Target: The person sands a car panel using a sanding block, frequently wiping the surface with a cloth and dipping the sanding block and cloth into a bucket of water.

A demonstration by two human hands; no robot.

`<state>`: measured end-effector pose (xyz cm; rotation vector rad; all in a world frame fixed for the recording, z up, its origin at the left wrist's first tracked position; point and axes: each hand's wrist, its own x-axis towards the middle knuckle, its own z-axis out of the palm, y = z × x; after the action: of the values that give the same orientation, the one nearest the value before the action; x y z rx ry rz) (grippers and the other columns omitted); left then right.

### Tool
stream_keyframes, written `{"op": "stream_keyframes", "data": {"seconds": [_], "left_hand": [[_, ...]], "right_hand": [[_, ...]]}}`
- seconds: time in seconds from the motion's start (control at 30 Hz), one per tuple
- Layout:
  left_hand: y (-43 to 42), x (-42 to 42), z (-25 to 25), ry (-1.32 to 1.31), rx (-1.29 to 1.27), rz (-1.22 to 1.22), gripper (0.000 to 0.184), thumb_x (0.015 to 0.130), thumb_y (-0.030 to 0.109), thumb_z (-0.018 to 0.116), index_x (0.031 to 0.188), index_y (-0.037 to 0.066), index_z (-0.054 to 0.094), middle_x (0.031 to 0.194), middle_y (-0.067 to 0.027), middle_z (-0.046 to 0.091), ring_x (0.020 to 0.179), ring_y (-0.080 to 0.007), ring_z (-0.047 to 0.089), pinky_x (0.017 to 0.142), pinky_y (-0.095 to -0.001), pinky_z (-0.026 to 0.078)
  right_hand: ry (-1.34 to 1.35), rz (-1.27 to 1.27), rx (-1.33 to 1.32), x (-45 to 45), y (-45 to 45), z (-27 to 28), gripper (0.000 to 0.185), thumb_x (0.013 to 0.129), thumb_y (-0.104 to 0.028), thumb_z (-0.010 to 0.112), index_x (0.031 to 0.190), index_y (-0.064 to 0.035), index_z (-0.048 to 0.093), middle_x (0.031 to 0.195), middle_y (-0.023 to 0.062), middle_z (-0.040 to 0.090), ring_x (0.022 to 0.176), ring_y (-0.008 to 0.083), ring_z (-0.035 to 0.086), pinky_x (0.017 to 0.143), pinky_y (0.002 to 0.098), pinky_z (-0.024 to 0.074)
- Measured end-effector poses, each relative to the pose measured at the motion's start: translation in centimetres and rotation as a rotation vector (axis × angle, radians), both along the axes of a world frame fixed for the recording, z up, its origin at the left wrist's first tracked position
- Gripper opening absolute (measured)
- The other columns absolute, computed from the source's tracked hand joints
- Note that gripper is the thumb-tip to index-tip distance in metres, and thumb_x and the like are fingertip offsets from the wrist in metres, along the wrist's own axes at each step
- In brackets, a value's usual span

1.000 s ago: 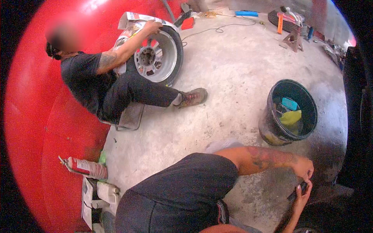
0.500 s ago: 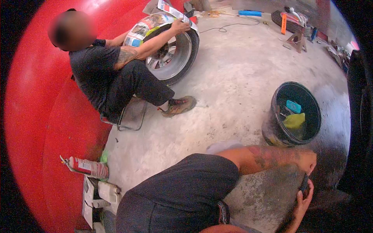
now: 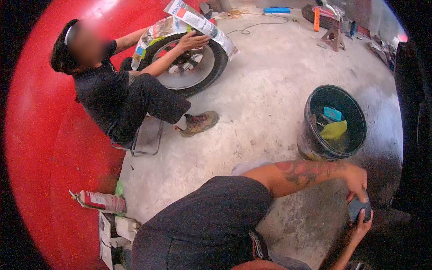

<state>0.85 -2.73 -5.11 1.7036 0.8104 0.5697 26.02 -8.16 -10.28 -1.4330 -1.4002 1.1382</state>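
Since the earlier frame, the block (image 3: 357,208) has been turned, its broad face shown between the hands, near the bucket (image 3: 308,121). It is gripped by the right hand's (image 3: 361,227) closed fingers; its upper edge is met by the left hand's (image 3: 356,179) bent fingers, their grip unclear.
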Motion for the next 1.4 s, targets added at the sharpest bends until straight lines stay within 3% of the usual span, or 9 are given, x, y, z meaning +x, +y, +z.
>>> {"op": "stream_keyframes", "data": {"seconds": [0.27,0.37,0.6,0.8,0.9,1.0,1.07,1.2,1.4], "left_hand": [[1.3,0.3,-2.4,0.242,0.410,0.035,0.027,0.083,0.025,0.064,0.079,-0.001,0.070,0.066,-0.0116,0.069,0.058,-0.0246,0.067,0.059,-0.0405,0.054],[2.8,0.2,-3.7,0.171,0.310,0.042,0.027,0.082,0.026,0.065,0.079,0.000,0.070,0.065,-0.0121,0.069,0.059,-0.0251,0.067,0.059,-0.0416,0.053],[2.4,-1.6,-1.2,0.069,0.285,0.179,0.026,0.082,0.027,0.066,0.080,0.002,0.071,0.066,-0.0113,0.069,0.061,-0.0240,0.068,0.060,-0.0414,0.053],[4.2,-0.2,-3.0,-0.069,0.206,0.346,0.028,0.082,0.028,0.066,0.084,0.001,0.071,0.068,-0.0130,0.069,0.060,-0.0260,0.065,0.060,-0.0415,0.052],[3.9,0.3,-2.7,-0.019,0.171,0.208,0.035,0.084,0.035,0.065,0.087,0.001,0.070,0.073,-0.0150,0.068,0.066,-0.0280,0.065,0.063,-0.0438,0.051],[4.9,0.3,-4.4,0.109,0.212,-0.007,0.037,0.084,0.037,0.065,0.087,0.001,0.070,0.072,-0.0135,0.068,0.066,-0.0275,0.066,0.064,-0.0432,0.051],[4.6,-0.8,-4.0,0.162,0.263,-0.093,0.034,0.084,0.037,0.067,0.088,0.004,0.072,0.073,-0.0114,0.070,0.066,-0.0254,0.067,0.064,-0.0407,0.052],[3.1,-2.0,-1.9,0.178,0.140,-0.187,0.028,0.085,0.032,0.066,0.096,0.008,0.074,0.079,-0.0087,0.073,0.068,-0.0205,0.069,0.066,-0.0367,0.054],[2.2,-1.6,-1.7,0.312,0.125,-0.234,0.027,0.086,0.027,0.066,0.101,0.005,0.073,0.084,-0.0088,0.074,0.072,-0.0186,0.070,0.070,-0.0340,0.056]], "right_hand": [[-0.025,0.034,-0.065,1.2,1.1,-0.9,0.039,0.093,-0.029,0.065,0.121,-0.0040,0.054,0.098,0.0039,0.060,0.071,0.0103,0.052,0.045,0.0218,0.0410],[0.134,0.010,-0.041,2.2,2.0,-3.2,0.035,0.094,-0.029,0.064,0.117,-0.0048,0.055,0.094,0.0020,0.059,0.068,0.0093,0.050,0.048,0.0227,0.0415],[-0.034,0.076,0.115,4.3,3.9,-5.1,0.019,0.098,-0.027,0.058,0.103,-0.0081,0.057,0.091,-0.0005,0.057,0.069,0.0084,0.049,0.056,0.0230,0.0426],[0.287,0.046,-0.133,1.5,3.4,-4.3,0.028,0.099,-0.036,0.054,0.112,-0.0105,0.052,0.099,0.0023,0.062,0.073,0.0106,0.055,0.064,0.0229,0.0459],[0.433,0.182,-0.101,0.4,2.5,-3.5,0.049,0.098,-0.048,0.050,0.131,-0.0116,0.048,0.117,0.0049,0.062,0.090,0.0153,0.060,0.072,0.0258,0.0464],[0.841,-0.452,-0.249,-4.2,0.9,2.8,0.066,0.096,-0.061,0.043,0.137,-0.0085,0.045,0.130,0.0113,0.057,0.124,0.0288,0.049,0.106,0.0419,0.0365],[0.957,0.204,-0.367,1.6,2.9,-0.8,0.073,0.093,-0.066,0.043,0.136,-0.0074,0.045,0.131,0.0130,0.056,0.118,0.0307,0.055,0.099,0.0465,0.0445],[0.700,0.255,-0.613,-3.3,0.4,1.6,0.075,0.092,-0.068,0.040,0.136,-0.0068,0.045,0.124,0.0140,0.058,0.095,0.0350,0.066,0.071,0.0484,0.0559],[0.824,0.369,-0.380,-7.0,-1.4,-1.5,0.064,0.095,-0.053,0.052,0.137,-0.0065,0.043,0.121,0.0122,0.060,0.102,0.0319,0.063,0.081,0.0451,0.0525]]}}
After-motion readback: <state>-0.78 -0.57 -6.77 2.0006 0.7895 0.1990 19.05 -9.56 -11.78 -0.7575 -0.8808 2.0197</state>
